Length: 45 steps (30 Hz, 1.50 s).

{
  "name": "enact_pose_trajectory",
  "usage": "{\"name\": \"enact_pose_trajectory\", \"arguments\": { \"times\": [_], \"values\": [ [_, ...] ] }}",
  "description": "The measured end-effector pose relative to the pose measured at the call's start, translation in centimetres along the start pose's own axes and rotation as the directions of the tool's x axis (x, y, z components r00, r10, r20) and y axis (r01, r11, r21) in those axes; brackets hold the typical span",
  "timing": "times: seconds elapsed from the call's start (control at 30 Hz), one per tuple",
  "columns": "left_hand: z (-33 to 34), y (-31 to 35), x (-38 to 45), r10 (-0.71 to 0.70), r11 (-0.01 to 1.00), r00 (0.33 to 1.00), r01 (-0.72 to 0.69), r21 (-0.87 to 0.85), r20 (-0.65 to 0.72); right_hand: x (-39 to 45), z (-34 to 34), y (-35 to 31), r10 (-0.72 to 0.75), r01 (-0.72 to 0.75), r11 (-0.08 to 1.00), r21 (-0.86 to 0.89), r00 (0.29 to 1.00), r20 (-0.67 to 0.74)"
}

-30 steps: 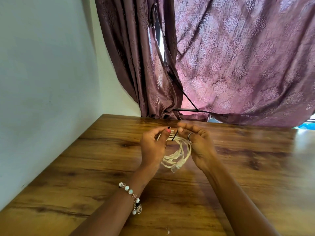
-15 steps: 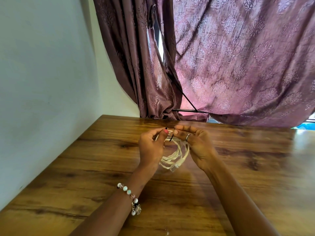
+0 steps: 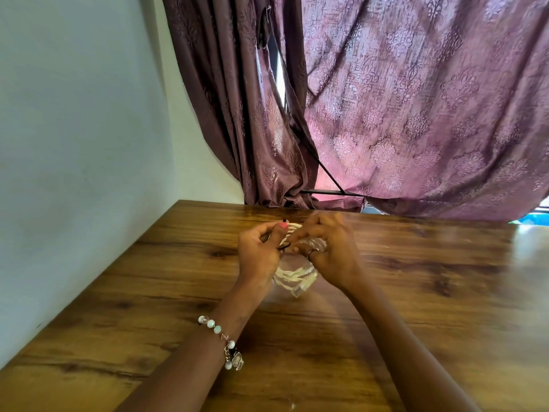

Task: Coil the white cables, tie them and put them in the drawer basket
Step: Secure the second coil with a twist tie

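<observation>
A coil of white cable hangs between my two hands just above the wooden table, its loops blurred and a clear plug at the bottom. My left hand grips the top left of the coil with thumb and curled fingers. My right hand curls over the coil's top right and pinches a thin black tie against the cable. The two hands touch at the fingertips. No drawer basket is in view.
A pale wall runs along the table's left edge. A purple patterned curtain hangs behind the table's far edge, with a black rod at its foot. A beaded bracelet is on my left wrist.
My right hand has closed further over the top of the coil and turned, drawing the black tie down between the hands. The coil has bunched tighter and sits lower.
</observation>
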<state>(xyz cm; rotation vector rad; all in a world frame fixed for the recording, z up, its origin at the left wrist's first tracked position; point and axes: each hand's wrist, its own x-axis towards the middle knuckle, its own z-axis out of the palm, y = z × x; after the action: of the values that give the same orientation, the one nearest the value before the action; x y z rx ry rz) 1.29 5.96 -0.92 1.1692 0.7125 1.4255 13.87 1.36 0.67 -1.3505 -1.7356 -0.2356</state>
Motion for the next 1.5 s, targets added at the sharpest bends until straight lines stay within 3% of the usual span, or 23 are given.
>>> {"name": "enact_pose_trajectory", "arguments": {
  "times": [0.07, 0.13, 0.27, 0.43, 0.6, 0.83, 1.03, 1.23, 1.33, 1.5],
  "values": [
    [0.0, 0.4, -0.2, 0.008, 1.0, 0.999, -0.007, -0.021, 0.044, 0.3, -0.8, -0.7, 0.219, -0.205, 0.918, 0.34, 0.976, -0.004],
    [0.0, 0.4, -0.3, 0.07, 0.996, 0.989, -0.076, 0.04, 0.133, 0.4, -2.0, -0.9, 0.376, -0.305, 0.701, 0.645, 0.926, 0.03],
    [0.0, 0.2, -0.8, 0.147, 0.954, 0.935, -0.219, 0.202, 0.322, 0.1, -2.6, 0.0, 0.388, -0.424, 0.67, 0.609, 0.9, 0.199],
    [0.0, 0.1, -0.9, 0.231, 0.845, 0.885, -0.388, 0.368, 0.403, 0.2, -2.7, 0.8, 0.448, -0.528, 0.646, 0.551, 0.847, 0.286],
    [0.0, 0.2, -0.7, 0.251, 0.795, 0.867, -0.438, 0.419, 0.431, 0.2, -2.6, 0.5, 0.508, -0.556, 0.646, 0.523, 0.824, 0.249],
    [-0.2, 0.6, -0.6, 0.19, 0.819, 0.885, -0.382, 0.428, 0.425, 0.4, -2.7, 1.1, 0.62, -0.476, 0.36, 0.802, 0.765, 0.176],
    [-0.4, 0.6, -0.5, 0.189, 0.805, 0.896, -0.376, 0.459, 0.402, 0.5, -2.9, 1.2, 0.572, -0.455, 0.241, 0.858, 0.78, 0.253],
    [-0.4, 0.5, -0.5, 0.172, 0.843, 0.898, -0.346, 0.411, 0.404, 0.3, -3.1, 1.3, 0.53, -0.453, 0.319, 0.832, 0.813, 0.24],
    [-0.3, 0.5, -0.5, 0.136, 0.9, 0.92, -0.27, 0.342, 0.369, 0.2, -2.6, 1.5, 0.453, -0.495, 0.423, 0.759, 0.841, 0.296],
    [-0.3, 0.5, -0.4, 0.06, 0.95, 0.932, -0.164, 0.266, 0.358, 0.1, -2.2, 1.8, 0.404, -0.477, 0.473, 0.74, 0.865, 0.299]
  ]
}}
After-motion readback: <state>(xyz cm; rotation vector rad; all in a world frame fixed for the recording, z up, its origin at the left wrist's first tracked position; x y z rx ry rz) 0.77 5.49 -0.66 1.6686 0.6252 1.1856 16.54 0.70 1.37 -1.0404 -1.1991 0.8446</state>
